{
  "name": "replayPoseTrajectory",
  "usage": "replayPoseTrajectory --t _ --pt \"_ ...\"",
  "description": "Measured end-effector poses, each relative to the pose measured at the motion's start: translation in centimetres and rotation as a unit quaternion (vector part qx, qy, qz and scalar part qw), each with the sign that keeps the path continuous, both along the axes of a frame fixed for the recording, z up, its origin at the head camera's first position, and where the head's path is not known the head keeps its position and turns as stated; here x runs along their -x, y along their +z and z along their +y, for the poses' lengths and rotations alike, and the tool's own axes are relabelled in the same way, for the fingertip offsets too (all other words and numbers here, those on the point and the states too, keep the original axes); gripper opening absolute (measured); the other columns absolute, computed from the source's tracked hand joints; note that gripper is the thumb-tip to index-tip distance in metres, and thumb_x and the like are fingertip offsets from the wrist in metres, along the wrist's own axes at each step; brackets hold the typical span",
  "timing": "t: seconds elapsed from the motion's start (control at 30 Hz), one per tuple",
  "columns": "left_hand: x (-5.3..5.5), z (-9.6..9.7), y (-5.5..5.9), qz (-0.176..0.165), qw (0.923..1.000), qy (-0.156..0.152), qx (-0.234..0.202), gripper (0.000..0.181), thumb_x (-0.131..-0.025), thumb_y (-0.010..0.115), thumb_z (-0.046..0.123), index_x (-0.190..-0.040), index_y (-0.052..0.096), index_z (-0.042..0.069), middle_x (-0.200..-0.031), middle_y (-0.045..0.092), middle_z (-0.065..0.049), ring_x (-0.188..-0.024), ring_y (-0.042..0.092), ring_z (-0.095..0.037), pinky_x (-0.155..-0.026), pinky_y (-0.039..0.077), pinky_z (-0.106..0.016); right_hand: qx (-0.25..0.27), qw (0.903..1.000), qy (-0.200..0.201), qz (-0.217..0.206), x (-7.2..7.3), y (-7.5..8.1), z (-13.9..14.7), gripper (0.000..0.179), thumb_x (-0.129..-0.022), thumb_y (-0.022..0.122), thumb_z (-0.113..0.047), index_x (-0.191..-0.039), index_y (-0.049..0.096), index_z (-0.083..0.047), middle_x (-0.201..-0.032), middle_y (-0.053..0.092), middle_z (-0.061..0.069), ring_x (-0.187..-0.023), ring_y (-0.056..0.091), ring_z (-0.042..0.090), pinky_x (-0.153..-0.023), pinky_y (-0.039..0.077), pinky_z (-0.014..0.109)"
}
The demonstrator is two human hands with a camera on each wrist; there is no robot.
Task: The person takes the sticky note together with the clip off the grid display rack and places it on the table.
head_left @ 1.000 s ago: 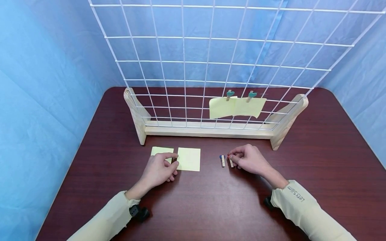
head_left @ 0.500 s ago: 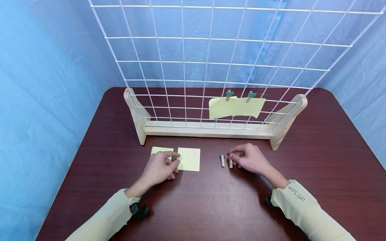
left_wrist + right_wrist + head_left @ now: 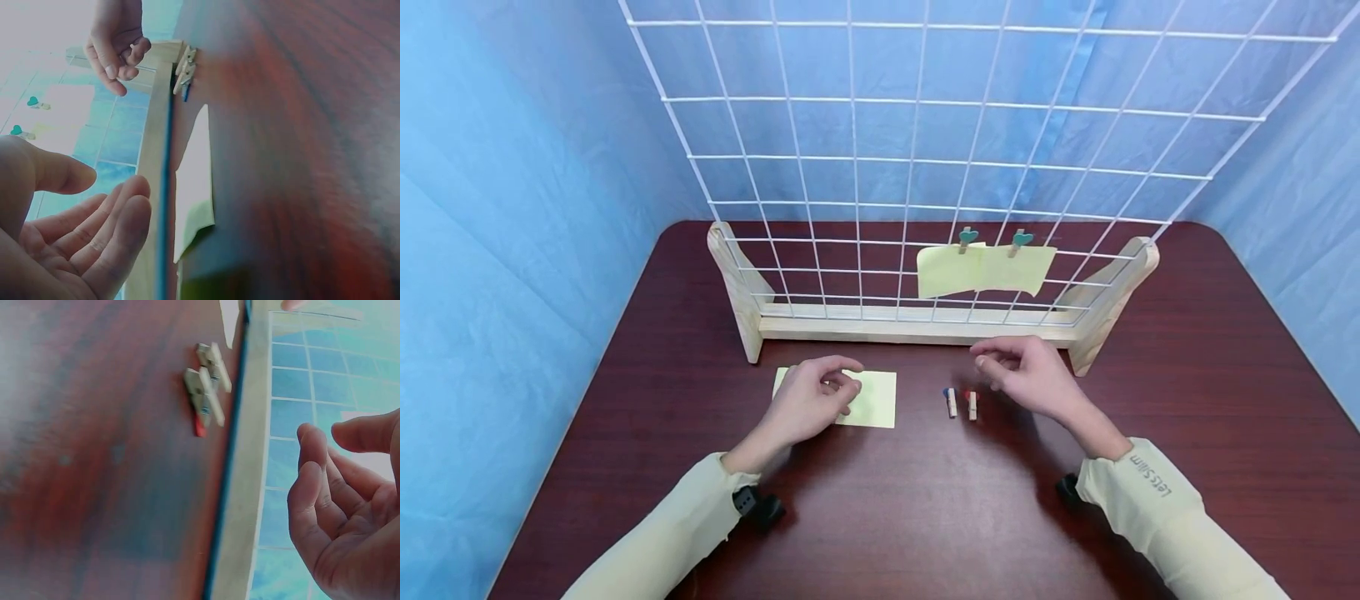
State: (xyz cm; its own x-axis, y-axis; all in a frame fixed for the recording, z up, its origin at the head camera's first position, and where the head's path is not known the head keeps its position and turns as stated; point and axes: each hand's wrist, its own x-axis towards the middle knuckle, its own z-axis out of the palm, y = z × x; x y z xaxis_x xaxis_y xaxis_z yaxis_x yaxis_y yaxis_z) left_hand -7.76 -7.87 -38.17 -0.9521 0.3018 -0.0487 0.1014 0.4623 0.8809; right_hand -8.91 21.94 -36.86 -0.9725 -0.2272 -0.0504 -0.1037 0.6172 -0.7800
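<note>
My left hand (image 3: pixel 811 402) hovers over two pale yellow paper notes on the table, fingers loosely bent and holding nothing. The right note (image 3: pixel 877 402) shows beyond my fingertips; most of the left note (image 3: pixel 780 381) is hidden behind the hand. Two small wooden clothespins lie side by side, one with a blue end (image 3: pixel 952 404), the other with a red end (image 3: pixel 972 407). Up and right of them, my right hand (image 3: pixel 1033 375) is raised off the table. In the right wrist view its thumb and fingers are apart, with nothing between them.
A white wire grid (image 3: pixel 886 157) stands in a wooden base (image 3: pixel 880 332) behind the hands. Two yellow notes (image 3: pixel 951 271) hang on it from clothespins with green hearts (image 3: pixel 1022 240). Blue curtains (image 3: pixel 512 250) surround the dark red table (image 3: pixel 910 533).
My right hand has let go of the red clothespin, now lying beside the blue one, and has risen up and away. My left hand has shifted right and up over the notes.
</note>
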Motion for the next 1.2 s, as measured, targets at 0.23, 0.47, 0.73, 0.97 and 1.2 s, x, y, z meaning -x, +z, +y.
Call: replayPoseTrajectory --t 0.23,0.47,0.73,0.97,1.2 --pt "0.9 1.0 0.8 0.047 0.9983 0.002 0.034 0.020 -0.083 0.060 0.019 -0.102 0.065 0.015 -0.084 0.067 0.006 -0.067 0.063 -0.005 -0.059 0.047 -0.025 0.032 0.9986 -0.011 0.041 0.3 1.5 0.1 0.022 -0.086 0.058 -0.015 -0.106 0.064 -0.008 -0.084 0.068 0.010 -0.062 0.063 0.014 -0.054 0.048 0.020" --pt "2.0 2.2 1.1 0.065 0.9978 -0.003 0.015 0.018 -0.083 0.060 0.021 -0.101 0.065 0.020 -0.087 0.066 0.007 -0.074 0.062 -0.004 -0.067 0.047 -0.025 0.072 0.9919 -0.020 0.103 0.1 4.4 -1.4 0.026 -0.085 0.055 -0.002 -0.110 0.060 -0.001 -0.083 0.067 0.015 -0.058 0.062 0.015 -0.053 0.048 0.019" --pt "2.9 3.2 1.6 0.045 0.9986 -0.004 -0.027 0.021 -0.084 0.059 0.023 -0.104 0.062 0.020 -0.093 0.064 0.006 -0.079 0.063 -0.004 -0.068 0.048 -0.026 0.109 0.9809 -0.050 0.154 0.3 6.8 -2.5 0.029 -0.083 0.058 0.000 -0.111 0.058 0.005 -0.086 0.065 0.022 -0.057 0.061 0.018 -0.048 0.045 0.017" --pt "3.7 4.0 2.2 0.042 0.9974 0.001 -0.058 0.026 -0.084 0.059 0.021 -0.110 0.059 0.020 -0.102 0.063 0.002 -0.084 0.064 -0.009 -0.066 0.050 -0.027 0.126 0.9738 -0.060 0.179 2.1 6.2 -2.3 0.036 -0.084 0.060 -0.010 -0.120 0.056 -0.006 -0.089 0.067 0.018 -0.055 0.062 0.010 -0.046 0.046 0.019" --pt "4.0 5.0 3.5 0.019 0.9945 -0.003 -0.102 0.032 -0.086 0.058 0.018 -0.118 0.055 0.018 -0.107 0.061 -0.002 -0.086 0.063 -0.014 -0.062 0.052 -0.028 0.132 0.9705 -0.071 0.188 2.2 8.4 -3.9 0.037 -0.085 0.054 -0.004 -0.122 0.052 -0.002 -0.087 0.066 0.022 -0.053 0.060 0.009 -0.048 0.047 0.018"
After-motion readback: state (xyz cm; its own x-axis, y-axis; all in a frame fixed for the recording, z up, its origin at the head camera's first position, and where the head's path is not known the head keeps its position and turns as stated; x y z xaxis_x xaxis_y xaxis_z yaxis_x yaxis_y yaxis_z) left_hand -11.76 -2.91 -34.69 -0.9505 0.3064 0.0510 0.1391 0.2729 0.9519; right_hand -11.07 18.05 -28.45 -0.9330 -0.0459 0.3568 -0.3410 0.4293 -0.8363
